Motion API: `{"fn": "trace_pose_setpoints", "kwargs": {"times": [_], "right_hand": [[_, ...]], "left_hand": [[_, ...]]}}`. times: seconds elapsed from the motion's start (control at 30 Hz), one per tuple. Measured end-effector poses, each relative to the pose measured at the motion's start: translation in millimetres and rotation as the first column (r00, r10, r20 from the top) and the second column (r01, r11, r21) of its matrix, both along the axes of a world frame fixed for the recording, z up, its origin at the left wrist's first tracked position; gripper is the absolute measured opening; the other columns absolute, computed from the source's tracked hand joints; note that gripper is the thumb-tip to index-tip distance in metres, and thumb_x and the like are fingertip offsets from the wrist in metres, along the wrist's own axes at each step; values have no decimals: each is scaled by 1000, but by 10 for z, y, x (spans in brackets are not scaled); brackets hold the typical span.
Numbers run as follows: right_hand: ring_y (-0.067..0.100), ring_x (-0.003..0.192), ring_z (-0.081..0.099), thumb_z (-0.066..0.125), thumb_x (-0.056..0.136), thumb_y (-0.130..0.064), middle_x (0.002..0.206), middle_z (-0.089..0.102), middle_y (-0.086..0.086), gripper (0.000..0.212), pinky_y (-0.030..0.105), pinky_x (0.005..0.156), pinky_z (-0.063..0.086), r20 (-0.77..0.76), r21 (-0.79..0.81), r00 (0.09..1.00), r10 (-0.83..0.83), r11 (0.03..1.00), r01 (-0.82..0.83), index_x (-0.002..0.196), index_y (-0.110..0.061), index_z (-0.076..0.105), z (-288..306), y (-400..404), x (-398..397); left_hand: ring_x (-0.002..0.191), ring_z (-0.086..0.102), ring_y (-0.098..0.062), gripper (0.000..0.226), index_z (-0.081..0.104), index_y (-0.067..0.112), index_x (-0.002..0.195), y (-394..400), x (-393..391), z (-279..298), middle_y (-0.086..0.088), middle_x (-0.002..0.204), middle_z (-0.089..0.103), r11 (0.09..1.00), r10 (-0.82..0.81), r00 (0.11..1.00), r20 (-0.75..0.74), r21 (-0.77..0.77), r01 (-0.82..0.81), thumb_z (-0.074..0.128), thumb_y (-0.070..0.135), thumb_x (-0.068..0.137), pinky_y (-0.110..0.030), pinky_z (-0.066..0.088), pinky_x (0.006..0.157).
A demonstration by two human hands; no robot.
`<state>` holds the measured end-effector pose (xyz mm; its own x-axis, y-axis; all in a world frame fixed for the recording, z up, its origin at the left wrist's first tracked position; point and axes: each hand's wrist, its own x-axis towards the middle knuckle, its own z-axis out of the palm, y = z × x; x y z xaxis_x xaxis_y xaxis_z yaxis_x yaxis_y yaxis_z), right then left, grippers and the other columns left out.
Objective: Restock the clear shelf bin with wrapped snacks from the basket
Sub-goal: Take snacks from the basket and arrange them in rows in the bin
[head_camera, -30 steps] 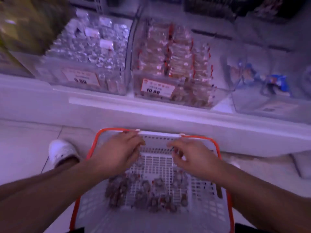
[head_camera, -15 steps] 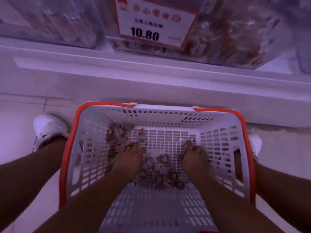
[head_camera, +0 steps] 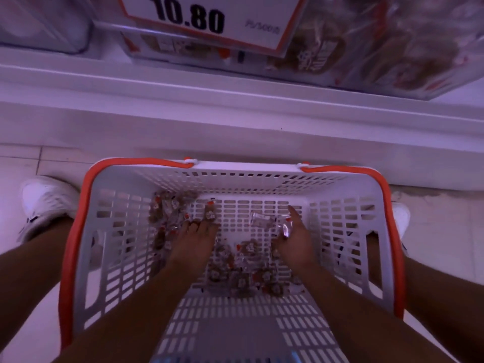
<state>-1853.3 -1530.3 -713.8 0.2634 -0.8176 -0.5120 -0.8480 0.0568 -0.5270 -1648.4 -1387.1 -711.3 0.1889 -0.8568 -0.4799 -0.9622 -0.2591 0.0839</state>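
The wrapped snacks [head_camera: 235, 268], small brown pieces in clear wrappers with red marks, lie scattered over the slatted bottom of the basket [head_camera: 337, 231], some heaped toward its far left corner and more in a loose patch between the two wrists. The left hand [head_camera: 195, 242] is down among them, palm down, fingers curled onto the pile with one snack at its fingertips; whether it actually grips any is not clear. The right hand [head_camera: 294, 237] is also in the basket, its fingers curled around a few clear-wrapped snacks, with one finger pointing toward the far wall. The basket is white plastic lattice with an orange-red rim and stands on the pale tiled floor [head_camera: 23, 158] between the person's legs; a white shoe [head_camera: 44, 203] shows on the left. Just beyond the basket rises the white shelf [head_camera: 235, 100]. On it sits the clear shelf bin [head_camera: 392, 48], holding brown wrapped snacks and carrying a price tag [head_camera: 209, 19] reading 10.80.
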Motion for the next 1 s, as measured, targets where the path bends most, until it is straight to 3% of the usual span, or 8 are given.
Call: {"fn": "trace_pose_setpoints", "kwargs": {"times": [0.13,0.2,0.3,0.4,0.57,0.73,0.87,1.0], "right_hand": [[12,39,48,79,68,-3,52,49,1,25,21,46,48,232,375,827,-512,832,409,88,-14,71,104,-229,-73],[17,40,51,75,72,-5,48,49,1,23,31,52,57,272,560,732,-624,722,407,93,-9,67,127,-231,-90],[7,53,59,60,94,0,74,55,-5,57,25,70,58,107,509,873,-475,780,362,144,-20,41,129,-163,-93],[12,42,55,71,90,-17,58,58,3,52,19,50,52,82,484,944,-320,841,242,139,-15,53,111,-53,-109],[40,121,52,59,93,-21,143,40,23,77,44,96,48,-238,123,971,33,992,-4,157,-12,16,23,246,-200],[38,130,38,72,81,-29,144,33,19,79,42,106,37,-336,87,942,-5,996,36,149,-18,33,9,397,15],[37,136,36,70,88,-29,151,28,24,87,39,104,41,-404,73,879,-251,950,305,154,-5,18,61,410,156],[36,114,61,68,90,-31,126,61,23,50,40,91,50,-474,46,776,-416,868,494,126,2,55,37,524,190]], "left_hand": [[102,61,-35,60,52,7,139,-16,-46,29,-14,118,64,1000,20,999,33,4,-20,44,8,79,-48,43,102],[114,55,-35,67,42,10,145,12,-12,-46,-14,134,54,1000,9,998,-62,12,-8,51,7,79,-46,36,108],[115,53,-36,53,59,12,127,32,6,-90,-15,136,48,998,-52,946,-320,6,57,59,4,75,-42,43,99],[97,56,-29,31,66,11,103,-35,-71,-46,-7,115,46,997,-69,869,-491,-2,78,58,0,75,-40,46,80],[121,42,-26,19,66,16,102,-94,-263,-87,-4,131,45,976,-203,863,-462,-22,218,60,10,85,-40,43,97],[126,38,-35,45,45,14,135,-34,-396,-166,-13,141,32,968,-202,931,-304,81,237,52,9,90,-46,45,93],[126,41,-36,53,38,10,141,67,-350,-227,-16,139,38,970,-110,964,-244,184,157,48,6,89,-44,41,98],[129,40,-32,55,38,11,139,128,-310,-233,-12,140,44,974,-31,981,-191,213,73,59,20,88,-40,35,107]]}}
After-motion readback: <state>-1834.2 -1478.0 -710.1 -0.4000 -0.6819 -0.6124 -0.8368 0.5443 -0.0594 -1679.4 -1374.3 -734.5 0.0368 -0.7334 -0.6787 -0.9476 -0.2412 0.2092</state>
